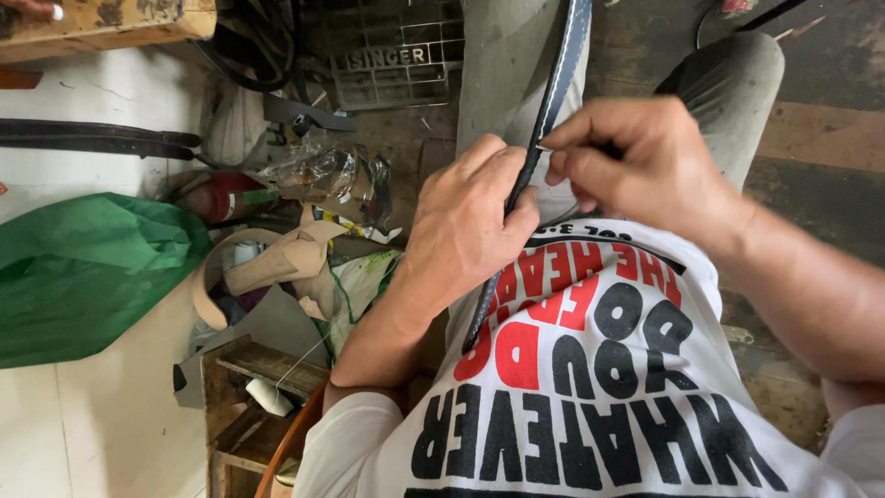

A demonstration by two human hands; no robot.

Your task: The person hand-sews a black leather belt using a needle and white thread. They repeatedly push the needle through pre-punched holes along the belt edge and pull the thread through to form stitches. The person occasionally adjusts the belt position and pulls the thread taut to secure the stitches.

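- The floor was pale and smooth on the left side and turned dark and grimy toward the right.
- A crumpled green bag lay on the pale part of the floor, at the left.
- Just right of it, curled tan leather scraps sat in a loose heap.
- Crinkled clear plastic wrap lay above the scraps, beside a red can lying on its side.
- A dark metal treadle grate stood on the floor near the top.
- A small rough wooden crate rested at the lower left, with a white thread spool on it.
- Dark straps stretched across the pale floor at the upper left.
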